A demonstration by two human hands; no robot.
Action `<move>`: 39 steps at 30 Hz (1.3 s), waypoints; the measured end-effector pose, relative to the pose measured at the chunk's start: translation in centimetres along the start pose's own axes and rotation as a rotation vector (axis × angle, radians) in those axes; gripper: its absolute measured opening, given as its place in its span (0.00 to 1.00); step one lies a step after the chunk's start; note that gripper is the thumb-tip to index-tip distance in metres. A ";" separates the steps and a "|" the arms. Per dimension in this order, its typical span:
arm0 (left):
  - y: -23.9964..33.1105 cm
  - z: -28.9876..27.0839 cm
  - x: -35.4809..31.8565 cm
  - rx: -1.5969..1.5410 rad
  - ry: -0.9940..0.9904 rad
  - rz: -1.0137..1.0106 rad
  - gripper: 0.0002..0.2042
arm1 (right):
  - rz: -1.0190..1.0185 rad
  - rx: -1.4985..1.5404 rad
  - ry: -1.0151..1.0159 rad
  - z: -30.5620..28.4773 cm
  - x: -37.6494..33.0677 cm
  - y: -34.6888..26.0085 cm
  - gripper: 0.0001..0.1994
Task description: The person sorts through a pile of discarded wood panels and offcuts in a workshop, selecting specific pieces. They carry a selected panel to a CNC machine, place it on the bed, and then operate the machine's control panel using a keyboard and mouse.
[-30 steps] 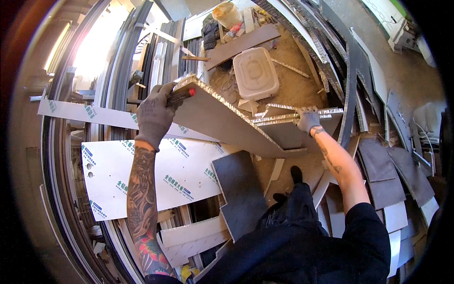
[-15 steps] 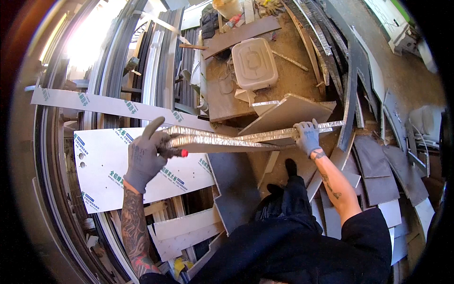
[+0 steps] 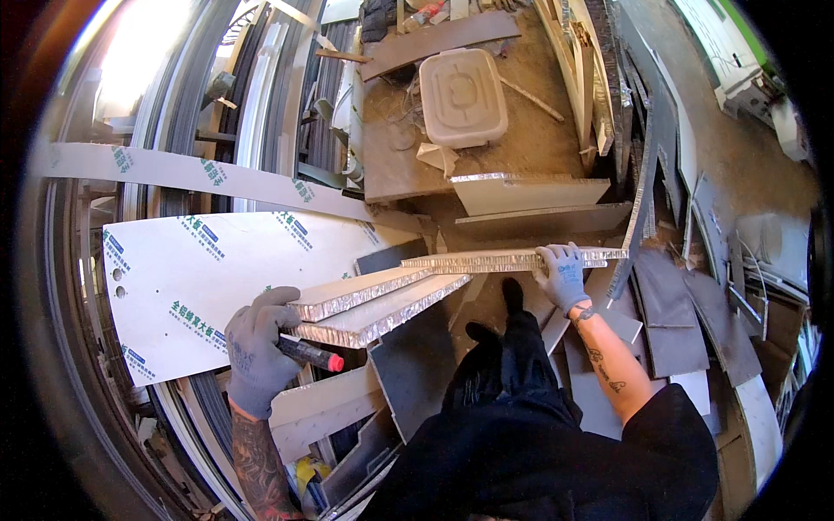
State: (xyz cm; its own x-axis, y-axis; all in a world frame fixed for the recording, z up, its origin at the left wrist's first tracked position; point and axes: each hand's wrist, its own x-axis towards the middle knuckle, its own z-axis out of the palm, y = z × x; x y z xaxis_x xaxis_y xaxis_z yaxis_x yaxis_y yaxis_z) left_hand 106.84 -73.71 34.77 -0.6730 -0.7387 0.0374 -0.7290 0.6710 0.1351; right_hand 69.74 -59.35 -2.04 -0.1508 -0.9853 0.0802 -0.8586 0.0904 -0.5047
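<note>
My left hand point(image 3: 259, 352), in a grey work glove, is closed on the ends of two pale honeycomb panel strips point(image 3: 382, 310) whose silvery cores show along their edges. The same hand also holds a black marker point(image 3: 311, 352) with a red end, pointing toward my body. To the right, my gloved right hand point(image 3: 561, 278) has its fingers over another honeycomb panel point(image 3: 486, 260), gripping it near its right end. The far ends of the left strips meet or overlap this panel; whether they touch is hard to tell.
A white sheet with green print point(image 3: 200, 291) lies at the left, beside long metal profiles point(image 3: 261, 104). Beyond my hands stand honeycomb offcuts point(image 3: 530, 196) and a lidded plastic tub point(image 3: 463, 97). Dark panel pieces point(image 3: 673, 291) crowd the right; my feet are just below the held panels.
My left hand has come lower and nearer to me, swinging its strips toward my body and showing their flat faces. My right hand stays on its panel. The offcuts beyond now stand differently.
</note>
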 end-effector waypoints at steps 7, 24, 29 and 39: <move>-0.6 0.9 1.6 -0.038 0.094 0.020 0.18 | -0.015 -0.018 0.083 1.1 0.6 0.4 0.14; -7.1 4.5 16.2 0.075 0.135 0.068 0.14 | 0.554 0.524 0.665 -2.1 -18.3 3.8 0.11; -4.0 4.8 17.6 0.116 0.103 -0.002 0.17 | 1.002 0.756 0.849 0.2 -23.9 17.2 0.12; 1.9 5.2 15.2 0.412 -0.061 -0.409 0.18 | 0.791 0.333 -0.423 12.6 -11.8 40.9 0.23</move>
State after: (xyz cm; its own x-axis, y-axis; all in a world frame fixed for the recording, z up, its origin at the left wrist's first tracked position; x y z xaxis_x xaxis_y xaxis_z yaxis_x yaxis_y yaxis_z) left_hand 94.56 -83.36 30.48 -0.3236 -0.9462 0.0040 -0.9114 0.3106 -0.2700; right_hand 42.55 -45.86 -34.47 -0.3821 -0.6334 -0.6729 -0.3907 0.7706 -0.5035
